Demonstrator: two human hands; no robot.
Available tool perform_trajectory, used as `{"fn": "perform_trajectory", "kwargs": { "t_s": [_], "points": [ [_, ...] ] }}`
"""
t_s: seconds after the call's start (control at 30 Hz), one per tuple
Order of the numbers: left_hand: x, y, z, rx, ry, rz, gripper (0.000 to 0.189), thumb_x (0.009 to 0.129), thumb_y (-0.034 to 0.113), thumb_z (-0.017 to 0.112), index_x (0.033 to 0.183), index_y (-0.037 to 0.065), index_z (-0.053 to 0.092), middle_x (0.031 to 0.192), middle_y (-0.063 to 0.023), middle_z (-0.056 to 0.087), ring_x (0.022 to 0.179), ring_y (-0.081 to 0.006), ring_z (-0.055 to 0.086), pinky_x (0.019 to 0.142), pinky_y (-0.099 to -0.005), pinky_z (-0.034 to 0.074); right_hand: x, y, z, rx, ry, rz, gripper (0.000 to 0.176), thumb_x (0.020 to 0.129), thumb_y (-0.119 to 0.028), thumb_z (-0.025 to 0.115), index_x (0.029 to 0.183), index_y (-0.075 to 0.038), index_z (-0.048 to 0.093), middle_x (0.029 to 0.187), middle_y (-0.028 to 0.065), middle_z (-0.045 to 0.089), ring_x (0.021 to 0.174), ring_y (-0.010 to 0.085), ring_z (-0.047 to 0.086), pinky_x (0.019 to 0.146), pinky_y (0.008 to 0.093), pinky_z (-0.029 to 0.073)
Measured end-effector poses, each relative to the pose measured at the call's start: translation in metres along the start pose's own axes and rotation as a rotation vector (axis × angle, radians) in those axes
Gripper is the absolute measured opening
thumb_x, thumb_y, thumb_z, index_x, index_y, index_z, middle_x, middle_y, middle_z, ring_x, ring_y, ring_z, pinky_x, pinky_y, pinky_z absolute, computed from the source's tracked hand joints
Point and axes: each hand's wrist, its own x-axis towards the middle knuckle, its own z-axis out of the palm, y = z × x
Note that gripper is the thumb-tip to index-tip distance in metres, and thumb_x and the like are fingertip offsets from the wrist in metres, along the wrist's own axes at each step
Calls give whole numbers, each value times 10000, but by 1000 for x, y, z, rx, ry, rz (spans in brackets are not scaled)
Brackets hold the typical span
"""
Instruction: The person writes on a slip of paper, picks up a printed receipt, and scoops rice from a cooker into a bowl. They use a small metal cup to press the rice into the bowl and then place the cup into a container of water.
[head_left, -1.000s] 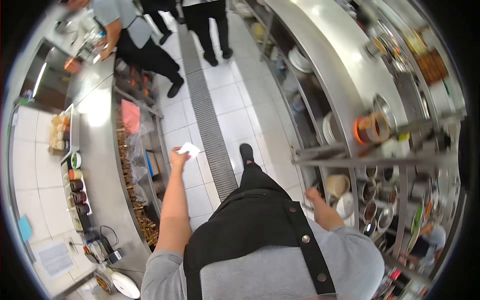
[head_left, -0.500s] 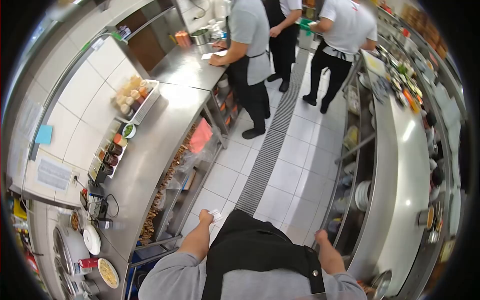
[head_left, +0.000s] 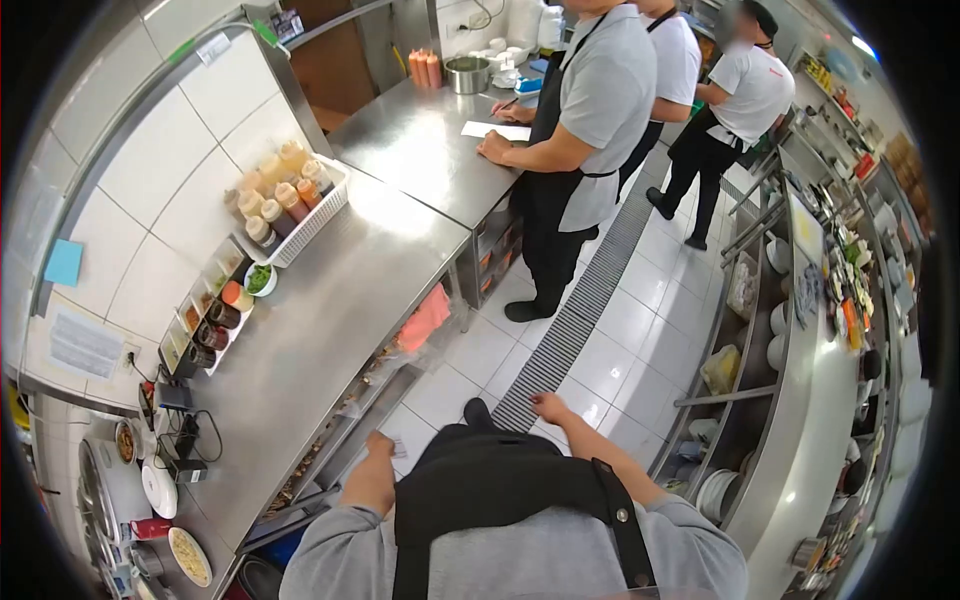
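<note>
A pale slip (head_left: 400,447), apparently paper, shows at the inner side of a person's left hand (head_left: 376,446) in a kitchen aisle, just past the fingertips and beside the black apron (head_left: 490,478). The left fingers appear pinched together on one edge of it, though its blur against the floor tiles hides the exact grip. So thin a piece is likely all but weightless, limp and easily creased or torn, dry rather than slippery unless wet fingers touch it; an edge or corner between thumb and forefinger looks the best hold, with the face left flat. The right hand (head_left: 548,406), farther forward than the left fingers, hangs above the drain grate (head_left: 600,290); its fingers look loosely curled, but whether they meet cannot be told, and nothing is visible in them. Left of the left fingers runs a steel counter (head_left: 300,350), and beyond them, below its edge, hangs a pink item (head_left: 425,318). Farther ahead of the left fingers, a white basket (head_left: 312,222) holds squeeze bottles (head_left: 285,195). Well beyond both hands, a co-worker in a grey shirt (head_left: 605,95) leans over a white sheet (head_left: 485,130), pen in hand.
</note>
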Motion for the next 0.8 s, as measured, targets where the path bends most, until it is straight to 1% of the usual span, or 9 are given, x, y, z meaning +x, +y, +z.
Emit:
{"fn": "perform_trajectory", "kwargs": {
  "t_s": [0.1, 0.2, 0.37, 0.4, 0.47, 0.53, 0.57, 0.67, 0.8],
  "points": [
    [75, 1, -1, -220, -219, -95, 522, 732, -19, 742, 1230, -74, 595, 1217, -228, 649, 929, -345, 728, 684, -443, 625, 5, -97, -39, -48, -208, -185, 371, 815, -165, 689, 1159, -26, 683, 1079, 169, 718, 1010, 332, 684, 908, 416, 535],
    [73, 54, -48, -250, -190, 3, 459, 715, -86, 704, 1160, -82, 591, 1157, -239, 647, 866, -378, 728, 664, -436, 642, 32, -99, -51, -21, -157, -165, 366, 803, -184, 702, 1142, -46, 691, 1063, 173, 718, 1002, 344, 681, 909, 429, 533],
    [127, 92, -40, -199, -172, 233, 452, 616, 21, 844, 1022, -38, 656, 881, -165, 710, 739, -298, 717, 586, -436, 580, 44, 28, -75, -177, -38, 186, 317, 782, -183, 692, 1061, -37, 726, 1070, 207, 711, 1029, 352, 679, 904, 431, 541],
    [120, 109, -46, -146, -113, 83, 344, 578, 272, 924, 777, 80, 720, 894, -122, 748, 855, -252, 736, 757, -385, 594, 41, 63, -81, -284, -72, 239, 288, 791, -149, 660, 1041, -25, 732, 1103, 227, 704, 1058, 357, 680, 928, 433, 537],
    [79, 139, -80, -321, -145, -4, 352, 584, 269, 917, 816, 79, 733, 918, -136, 747, 888, -266, 736, 780, -380, 591, 36, 106, -103, -527, -340, 391, 284, 794, -145, 619, 1007, 1, 736, 1116, 244, 694, 1068, 366, 673, 923, 443, 537],
    [123, 124, -22, -446, -50, -16, 347, 590, 238, 905, 858, 82, 750, 941, -128, 749, 915, -283, 733, 822, -388, 584, 39, 150, -116, -588, -392, 346, 272, 801, -142, 605, 977, 21, 734, 1109, 246, 694, 1064, 367, 672, 920, 445, 537],
    [92, 143, -46, -197, 23, 94, 326, 659, 218, 891, 877, 33, 735, 893, -148, 741, 773, -225, 737, 744, -399, 609, 43, 173, -115, -569, -285, 330, 269, 786, -140, 630, 988, 1, 736, 1101, 229, 703, 1060, 362, 673, 914, 435, 541],
    [90, 154, -42, -49, -79, 19, 303, 709, 175, 836, 926, -3, 722, 918, -165, 740, 867, -259, 743, 788, -360, 600, 22, 129, -168, -41, 174, 398, 258, 796, -233, 707, 982, -62, 757, 969, 181, 734, 919, 345, 700, 836, 414, 556],
    [94, 203, -56, -252, -174, -304, 291, 703, 37, 787, 976, -32, 711, 1018, -242, 720, 932, -325, 736, 765, -416, 611, 19, 151, -184, 3, 138, 342, 285, 793, -229, 741, 1024, -62, 744, 941, 164, 738, 892, 323, 708, 808, 415, 555]
  ]
}}
